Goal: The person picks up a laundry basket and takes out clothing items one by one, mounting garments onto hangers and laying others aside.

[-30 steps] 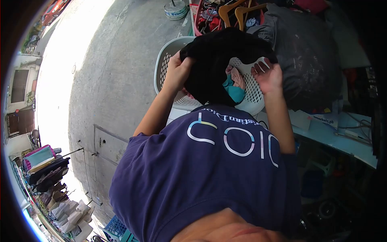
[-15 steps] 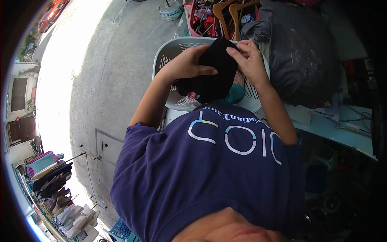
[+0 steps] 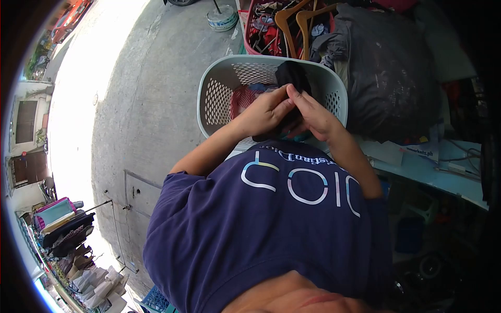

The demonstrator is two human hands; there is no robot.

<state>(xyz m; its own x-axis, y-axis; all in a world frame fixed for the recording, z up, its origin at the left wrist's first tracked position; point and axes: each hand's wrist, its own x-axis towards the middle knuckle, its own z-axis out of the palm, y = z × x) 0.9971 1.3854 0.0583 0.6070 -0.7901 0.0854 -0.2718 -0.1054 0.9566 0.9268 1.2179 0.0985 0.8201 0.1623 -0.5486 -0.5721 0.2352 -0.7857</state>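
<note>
Both of my hands are over a light grey-green laundry basket (image 3: pixel 209 68) with perforated sides. A black cloth garment (image 3: pixel 293 77) is bunched between them, part of it standing up past my fingers. My left hand (image 3: pixel 262 113) is closed on the garment from the left. My right hand (image 3: pixel 317 116) grips it from the right, the two hands meeting at the thumbs and fingertips. Inside the basket, red patterned cloth (image 3: pixel 241 99) lies to the left of my hands. The lower part of the black garment is hidden by my hands and shirt.
Behind the basket, a pink basket (image 3: pixel 248 39) holds clothes and wooden hangers (image 3: pixel 302 31). A large dark filled bag (image 3: pixel 391 73) stands at right, above a light blue surface (image 3: pixel 454 182). Concrete ground (image 3: pixel 146 94) spreads left, with a round weighted base (image 3: pixel 222 20) farther off.
My hands have come together and lower, folding or bunching the black garment, which was spread wider between them. Red patterned cloth in the basket has come into view.
</note>
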